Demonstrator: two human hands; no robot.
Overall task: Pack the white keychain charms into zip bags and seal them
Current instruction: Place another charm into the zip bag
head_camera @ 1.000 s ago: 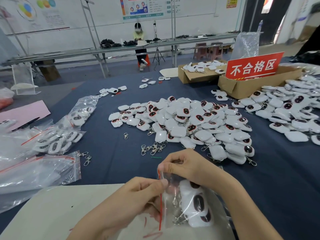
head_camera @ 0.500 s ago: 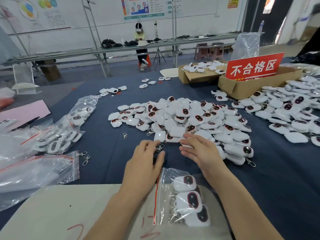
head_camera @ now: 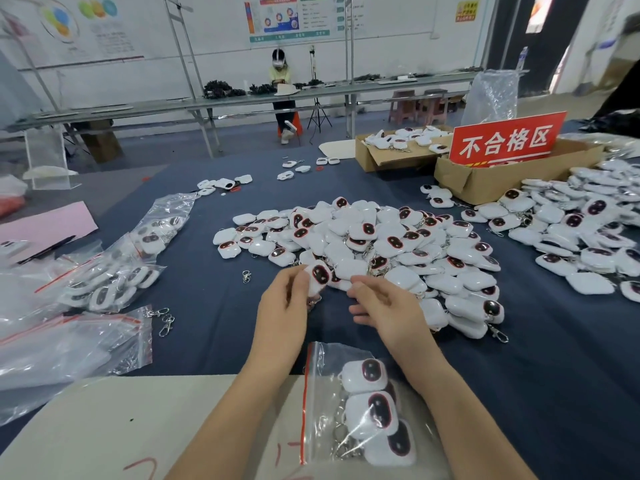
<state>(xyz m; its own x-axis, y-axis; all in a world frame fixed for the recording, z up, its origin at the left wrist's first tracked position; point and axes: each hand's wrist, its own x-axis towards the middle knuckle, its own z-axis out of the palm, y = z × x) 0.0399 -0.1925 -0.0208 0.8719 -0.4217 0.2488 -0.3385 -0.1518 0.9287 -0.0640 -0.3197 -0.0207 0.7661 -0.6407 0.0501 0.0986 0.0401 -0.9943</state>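
A big pile of white keychain charms (head_camera: 381, 244) with dark red-rimmed faces lies on the blue cloth. My left hand (head_camera: 285, 306) holds one charm (head_camera: 319, 276) upright by its lower end at the pile's near edge. My right hand (head_camera: 384, 308) hovers just right of it, fingers loosely curled, and I cannot tell if it holds anything. A zip bag (head_camera: 360, 407) with a red strip and three charms inside lies flat on the white board (head_camera: 104, 427) between my forearms.
Filled zip bags (head_camera: 114, 271) and empty ones (head_camera: 62, 344) lie at the left, with loose clasps (head_camera: 162, 320). A second charm pile (head_camera: 588, 233) spreads at the right. Cardboard boxes (head_camera: 485, 181) with a red sign (head_camera: 504, 140) stand behind. A seated person (head_camera: 282, 88) is far back.
My hands let go of the filled bag, which now lies on the board, and reached to the pile. My left hand has picked up one charm.
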